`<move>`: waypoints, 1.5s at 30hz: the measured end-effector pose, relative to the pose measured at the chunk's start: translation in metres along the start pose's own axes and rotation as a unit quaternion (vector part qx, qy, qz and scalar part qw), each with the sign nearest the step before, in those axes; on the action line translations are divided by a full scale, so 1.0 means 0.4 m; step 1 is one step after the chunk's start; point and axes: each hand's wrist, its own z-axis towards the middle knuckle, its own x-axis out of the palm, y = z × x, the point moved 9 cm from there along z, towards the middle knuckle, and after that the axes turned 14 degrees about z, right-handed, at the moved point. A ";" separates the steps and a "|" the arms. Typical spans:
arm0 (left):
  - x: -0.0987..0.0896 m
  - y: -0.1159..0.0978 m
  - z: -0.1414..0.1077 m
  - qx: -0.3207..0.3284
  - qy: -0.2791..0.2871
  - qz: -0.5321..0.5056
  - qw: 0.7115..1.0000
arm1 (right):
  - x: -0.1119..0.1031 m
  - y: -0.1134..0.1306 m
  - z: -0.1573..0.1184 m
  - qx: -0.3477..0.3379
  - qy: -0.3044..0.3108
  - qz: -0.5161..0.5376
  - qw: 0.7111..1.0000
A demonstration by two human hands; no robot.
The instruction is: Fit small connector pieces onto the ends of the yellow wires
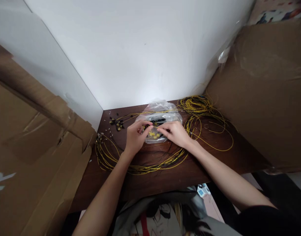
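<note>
My left hand (135, 137) is closed in a pinch above a clear plastic bag (159, 106). Opposite it, my right hand (174, 132) pinches too, its fingertips a short way from the left ones. A thin yellow wire (155, 127) spans the small gap between both sets of fingertips. Whether a small part sits at the wire's end in my left fingers is too small to tell. Beneath the hands, small yellow pieces (154, 135) lie on the bag. Black parts (160, 120) rest just behind the fingertips.
Coiled yellow wires (196, 105) lie at the back right of the brown table (150, 188); a long wire bundle (145, 169) curves across the front. Black and yellow connectors (118, 124) are scattered at left. Cardboard stands on the left (42, 147) and right (261, 91), a white wall behind.
</note>
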 end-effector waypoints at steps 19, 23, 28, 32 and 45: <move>0.021 0.050 0.002 -0.053 0.032 -0.033 0.998 | -0.033 0.011 0.001 -0.021 -0.070 0.053 0.996; 0.035 0.049 -0.001 -0.041 0.048 -0.022 0.998 | -0.027 0.015 0.000 -0.024 -0.066 0.065 0.995; 0.029 0.048 0.000 -0.030 0.030 0.001 0.999 | -0.043 0.010 -0.001 -0.022 -0.090 0.036 0.995; 0.023 0.042 0.002 -0.020 0.020 0.006 1.000 | -0.068 0.007 -0.002 -0.021 -0.130 0.021 0.991; 0.037 0.035 -0.002 -0.003 0.040 -0.022 0.999 | -0.020 0.019 -0.003 -0.045 -0.058 0.004 0.997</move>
